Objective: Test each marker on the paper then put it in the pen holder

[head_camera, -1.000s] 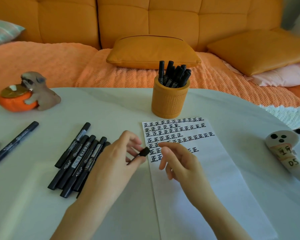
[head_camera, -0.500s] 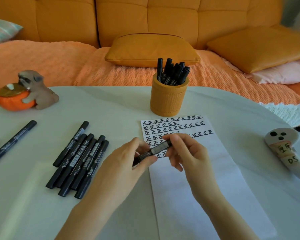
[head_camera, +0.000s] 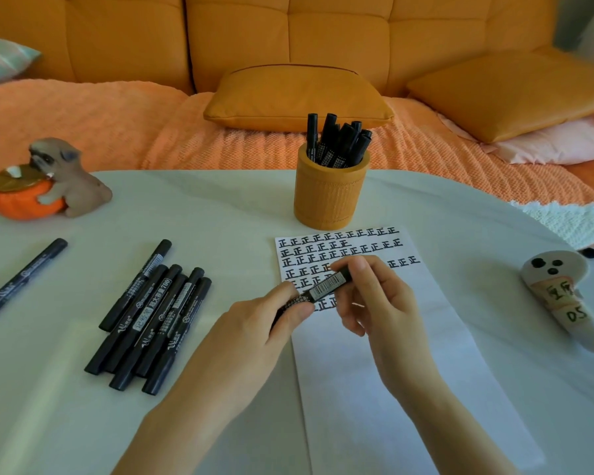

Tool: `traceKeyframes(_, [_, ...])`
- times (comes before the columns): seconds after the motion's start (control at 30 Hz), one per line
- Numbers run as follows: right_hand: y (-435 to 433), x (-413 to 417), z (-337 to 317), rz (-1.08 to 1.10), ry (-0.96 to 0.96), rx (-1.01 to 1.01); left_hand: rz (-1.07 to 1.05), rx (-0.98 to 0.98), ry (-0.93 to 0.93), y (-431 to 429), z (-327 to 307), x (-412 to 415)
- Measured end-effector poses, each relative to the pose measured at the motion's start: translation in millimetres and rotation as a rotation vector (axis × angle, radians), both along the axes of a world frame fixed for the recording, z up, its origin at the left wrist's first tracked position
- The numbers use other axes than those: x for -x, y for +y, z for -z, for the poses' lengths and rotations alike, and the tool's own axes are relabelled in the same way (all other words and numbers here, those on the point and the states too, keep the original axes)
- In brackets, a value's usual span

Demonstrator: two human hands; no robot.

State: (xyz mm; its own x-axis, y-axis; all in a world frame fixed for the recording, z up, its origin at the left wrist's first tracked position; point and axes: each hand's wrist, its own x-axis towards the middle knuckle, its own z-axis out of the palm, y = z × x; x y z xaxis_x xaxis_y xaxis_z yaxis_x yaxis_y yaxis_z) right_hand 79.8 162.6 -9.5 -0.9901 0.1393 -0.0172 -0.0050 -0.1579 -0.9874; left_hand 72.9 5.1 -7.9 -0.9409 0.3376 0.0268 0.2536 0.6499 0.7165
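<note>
Your bench point(head_camera: 220, 207) carried the paper point(head_camera: 391, 389), pen holder point(head_camera: 330, 197), bunched markers point(head_camera: 148, 313), one stray marker point(head_camera: 24, 279), a dog figurine point(head_camera: 72, 186) and a ghost figure point(head_camera: 563, 296).

A black marker point(head_camera: 326, 289) with a white barcode label is held slantwise above the paper point(head_camera: 391, 371), its ends hidden in the left hand point(head_camera: 254, 323) and right hand point(head_camera: 374, 303). The white sheet carries rows of black characters along its far end. Just beyond it stands the orange pen holder point(head_camera: 330, 197), upright, with black markers point(head_camera: 336, 142) in it. Six more point(head_camera: 151, 320) lie bunched to the left.
</note>
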Motion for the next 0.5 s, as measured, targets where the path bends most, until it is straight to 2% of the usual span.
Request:
traceKeyframes(0.17, [-1.3,0.5,-5.0,-0.084,-0.024,-0.013,-0.002,0.032,0.061,1.4,-0.8,-2.3])
traceKeyframes(0.37, [1.5,0.2,-6.9,-0.114,0.025,-0.01,0.003,-0.066,-0.017,4.2,-3.3,-4.4])
traceKeyframes(0.5, [5.5,0.1,-5.8,-0.109,0.048,-0.03,0.004,-0.198,-0.101,4.7,-4.8,-4.2])
